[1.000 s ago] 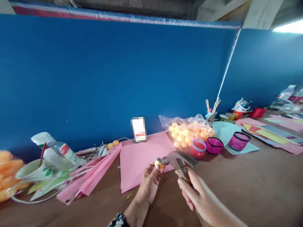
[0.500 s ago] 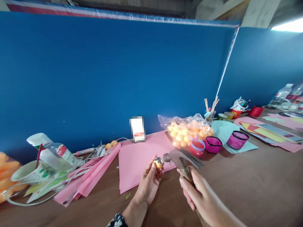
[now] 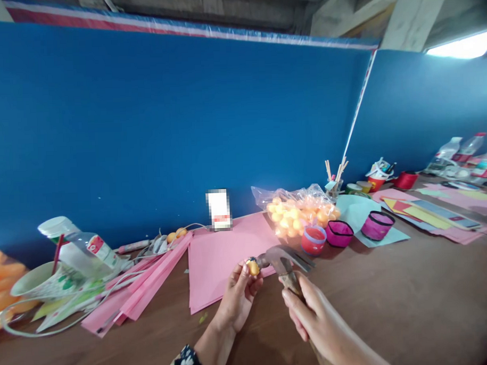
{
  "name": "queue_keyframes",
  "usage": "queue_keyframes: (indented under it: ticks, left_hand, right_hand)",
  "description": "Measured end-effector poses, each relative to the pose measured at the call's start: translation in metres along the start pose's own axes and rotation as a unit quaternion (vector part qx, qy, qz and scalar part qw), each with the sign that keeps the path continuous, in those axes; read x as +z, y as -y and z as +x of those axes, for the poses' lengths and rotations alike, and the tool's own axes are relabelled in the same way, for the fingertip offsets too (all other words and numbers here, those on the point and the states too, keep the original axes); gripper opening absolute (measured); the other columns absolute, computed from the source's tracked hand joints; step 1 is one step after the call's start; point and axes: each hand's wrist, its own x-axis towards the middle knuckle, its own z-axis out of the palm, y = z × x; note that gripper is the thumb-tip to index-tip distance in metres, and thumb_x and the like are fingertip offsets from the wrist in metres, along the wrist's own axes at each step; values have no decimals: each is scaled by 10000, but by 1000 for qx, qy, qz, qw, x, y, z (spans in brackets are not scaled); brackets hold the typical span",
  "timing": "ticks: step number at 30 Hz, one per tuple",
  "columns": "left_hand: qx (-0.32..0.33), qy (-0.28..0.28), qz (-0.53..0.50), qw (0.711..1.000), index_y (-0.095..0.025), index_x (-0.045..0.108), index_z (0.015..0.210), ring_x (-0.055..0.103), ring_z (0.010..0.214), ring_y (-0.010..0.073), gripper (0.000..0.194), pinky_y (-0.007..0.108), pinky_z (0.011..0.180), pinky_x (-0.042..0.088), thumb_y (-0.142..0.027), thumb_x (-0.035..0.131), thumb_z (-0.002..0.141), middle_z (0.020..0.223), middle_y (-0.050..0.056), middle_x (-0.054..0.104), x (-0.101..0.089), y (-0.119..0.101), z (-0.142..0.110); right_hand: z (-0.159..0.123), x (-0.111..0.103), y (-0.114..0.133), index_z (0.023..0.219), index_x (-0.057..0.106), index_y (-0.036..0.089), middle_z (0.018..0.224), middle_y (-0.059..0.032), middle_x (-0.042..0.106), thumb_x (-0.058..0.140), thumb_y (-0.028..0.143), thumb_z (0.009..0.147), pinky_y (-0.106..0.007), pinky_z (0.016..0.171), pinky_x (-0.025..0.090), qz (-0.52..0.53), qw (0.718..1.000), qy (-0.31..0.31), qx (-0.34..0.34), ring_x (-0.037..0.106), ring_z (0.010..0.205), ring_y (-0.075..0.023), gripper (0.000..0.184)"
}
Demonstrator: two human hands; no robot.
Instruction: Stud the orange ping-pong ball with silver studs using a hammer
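Observation:
My left hand [image 3: 238, 292] is closed, with the fingertips gripping a small yellow-gold ball [image 3: 253, 267] that has a dark shiny patch on top. My right hand [image 3: 312, 308] wraps round the wooden handle of a claw hammer [image 3: 278, 257]. The round striking face points left and meets the ball's right side; whether it presses on it I cannot tell. The claw points right. Both hands are above the table, just in front of pink paper sheets [image 3: 218, 258].
Behind the hammer lies a clear bag of orange balls [image 3: 292, 215]. A red cup [image 3: 313, 239] and two magenta rings [image 3: 339, 233] stand nearby. On the left are folded pink strips [image 3: 143, 292], a paper cup [image 3: 35, 283] and plastic bottles [image 3: 96, 251]. A blue partition [image 3: 165, 116] rises behind.
The hammer head has moved left against the ball, closing the small gap between them. The ball looks turned, showing less of its shiny patch. The view has shifted slightly.

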Motion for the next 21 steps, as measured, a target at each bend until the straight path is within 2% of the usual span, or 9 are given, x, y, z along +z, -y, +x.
queue_keyframes:
  ticks: [4,8,14,19,21]
  left_hand:
    - [18,-12,-16,1000,-167,627,865,586,715,66,126,162,673,481,-254,599,779,827,11,635,-5,2,5]
    - [10,-23,-16,1000,-145,642,881,607,755,85,173,166,713,486,-270,615,765,845,33,655,-6,2,6]
    - [5,-8,-26,1000,-168,634,983,624,851,125,226,220,797,490,-219,617,763,973,49,667,0,-1,2]
    - [5,-38,-16,999,-140,658,891,629,876,139,177,204,807,484,-245,628,753,919,58,687,0,-2,2]
    - [3,-29,-13,999,-144,653,913,623,903,150,194,210,815,482,-250,628,753,936,58,681,0,-1,1]
  right_hand:
    - [-1,-4,3,986,474,177,537,65,436,406,446,864,-207,429,386,-6,1000,-11,-5,411,426,-88,303]
    - [-7,-6,5,947,497,173,540,67,428,456,473,828,-223,448,403,8,999,-32,3,418,427,-91,325]
    - [-6,3,2,1030,478,170,548,66,438,460,496,816,-230,437,409,8,1000,-12,13,423,415,-97,391]
    - [-5,3,2,1020,489,176,537,66,440,457,512,810,-233,448,420,7,999,-35,-1,423,410,-96,397]
    - [-4,3,2,1030,488,176,541,60,451,468,515,802,-233,442,421,6,999,-43,-6,431,415,-99,409]
